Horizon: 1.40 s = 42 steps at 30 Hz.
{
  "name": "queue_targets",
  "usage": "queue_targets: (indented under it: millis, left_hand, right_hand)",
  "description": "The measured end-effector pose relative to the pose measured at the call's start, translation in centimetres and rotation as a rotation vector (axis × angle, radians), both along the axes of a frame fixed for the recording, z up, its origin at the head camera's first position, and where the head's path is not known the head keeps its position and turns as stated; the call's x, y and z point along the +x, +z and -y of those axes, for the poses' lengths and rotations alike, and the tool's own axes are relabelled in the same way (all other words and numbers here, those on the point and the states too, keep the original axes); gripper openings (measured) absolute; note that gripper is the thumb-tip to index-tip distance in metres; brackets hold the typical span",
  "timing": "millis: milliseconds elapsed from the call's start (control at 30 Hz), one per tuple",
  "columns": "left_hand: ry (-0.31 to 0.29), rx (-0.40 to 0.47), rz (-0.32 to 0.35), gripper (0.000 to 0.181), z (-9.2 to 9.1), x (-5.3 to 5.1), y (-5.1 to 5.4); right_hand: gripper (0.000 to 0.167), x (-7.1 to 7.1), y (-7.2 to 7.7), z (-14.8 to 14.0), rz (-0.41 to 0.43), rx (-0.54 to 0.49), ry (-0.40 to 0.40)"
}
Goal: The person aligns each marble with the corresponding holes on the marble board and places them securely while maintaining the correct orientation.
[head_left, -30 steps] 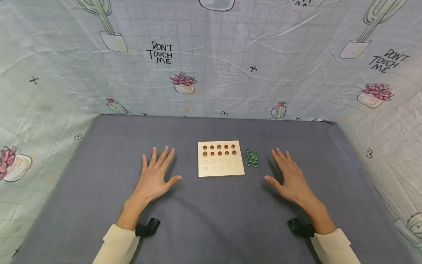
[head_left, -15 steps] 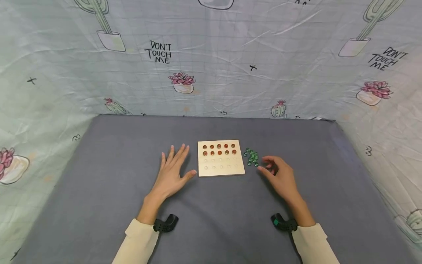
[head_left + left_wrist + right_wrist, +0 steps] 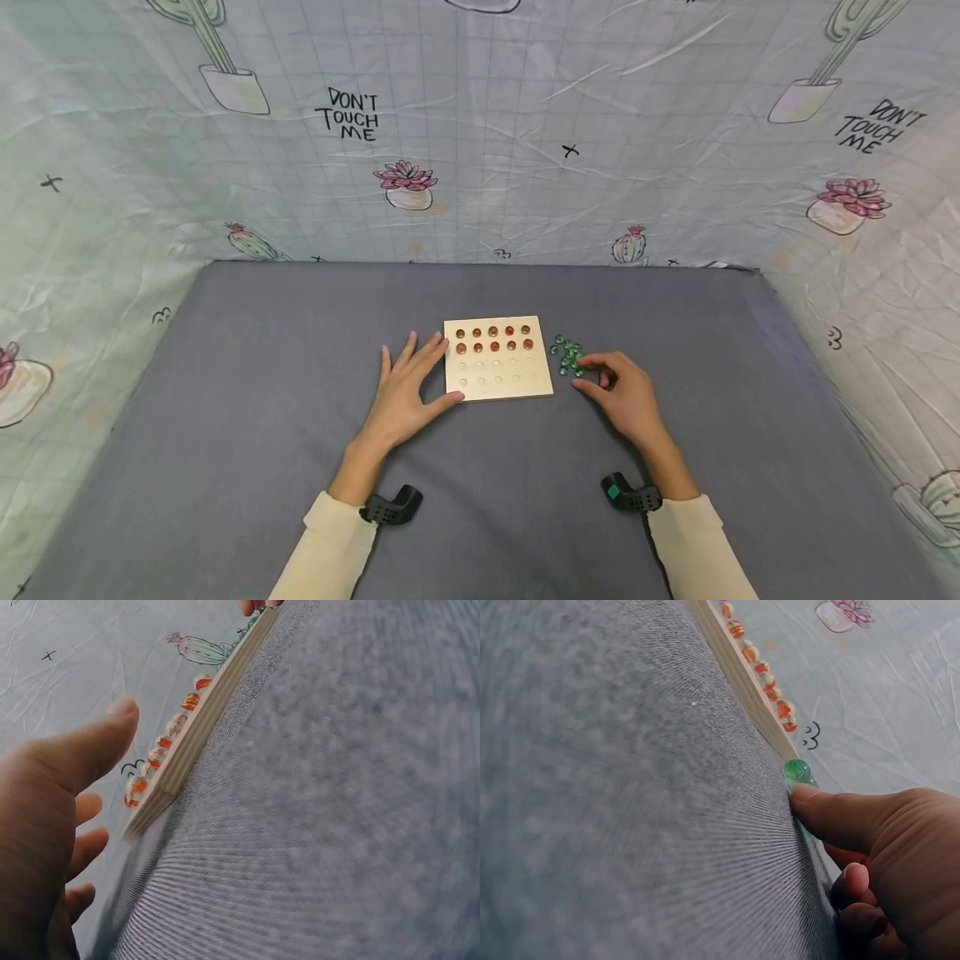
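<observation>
Left hand [image 3: 405, 408] beside the wooden board [image 3: 495, 392], right hand [image 3: 626, 396] at the green marbles [image 3: 569, 353]

A cream left sleeve [image 3: 326, 546] and a black left wrist camera [image 3: 393, 506] lay behind the left hand on the person's side. That hand's fingers were spread well apart, with its thumb tip at the board's near left corner and its index fingertip at the left edge; whether they touched the wood could not be told.

The board lay flat on the grey table [image 3: 480, 467], between the fingers of the two hands. Its two far rows held orange-streaked marbles [image 3: 493, 346], five to a row, to the right of the left index fingertip. Two rows of pale hollows [image 3: 481, 381] lay nearer the person, to the right of the left thumb.

The green marbles lay loosely clustered just beyond the board's right edge, at the tips of the right thumb and index finger. The right fingers were bent, thumb and index tips close to each other; whether they clasped a marble could not be told. Behind them sat the black right wrist camera [image 3: 633, 497] and a cream right sleeve [image 3: 697, 542].
</observation>
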<state>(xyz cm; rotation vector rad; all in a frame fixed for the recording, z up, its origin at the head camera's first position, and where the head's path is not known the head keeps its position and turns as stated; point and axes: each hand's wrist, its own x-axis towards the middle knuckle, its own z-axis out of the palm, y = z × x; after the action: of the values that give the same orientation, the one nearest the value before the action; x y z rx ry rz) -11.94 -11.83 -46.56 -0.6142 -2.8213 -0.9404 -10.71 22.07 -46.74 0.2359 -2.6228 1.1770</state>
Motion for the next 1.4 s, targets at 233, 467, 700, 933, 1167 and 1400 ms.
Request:
queue_targets:
  millis: [233, 467, 700, 933, 1167, 1400]
  left_hand:
    - [-0.005, -0.013, -0.011, 0.071, -0.2, -0.3, -0.7]
    - [-0.009, -0.077, -0.047, 0.072, -0.4, 0.0, -1.2]
    - [-0.001, -0.097, -0.058, 0.072, -0.3, 0.4, -1.3]
    - [0.003, -0.119, -0.038, 0.072, -0.2, 0.1, -1.0]
    - [0.002, -0.116, -0.046, 0.071, -0.2, -0.2, -1.0]
    - [0.002, -0.110, -0.049, 0.072, -0.1, -0.1, -1.1]
  right_hand:
    - [0.025, -0.2, -0.3, -0.2, -0.003, 0.028, -0.003]
    - [0.024, 0.0, -0.8, -0.2, -0.021, 0.039, -0.022]
    - [0.027, 0.2, -0.8, 0.1, -0.032, 0.039, -0.023]
    - [0.024, 0.1, -0.6, 0.2, -0.027, 0.037, -0.030]
    - [0.022, -0.2, -0.6, 0.1, -0.012, 0.038, -0.024]
    - [0.020, -0.1, -0.4, 0.2, -0.001, 0.031, -0.020]
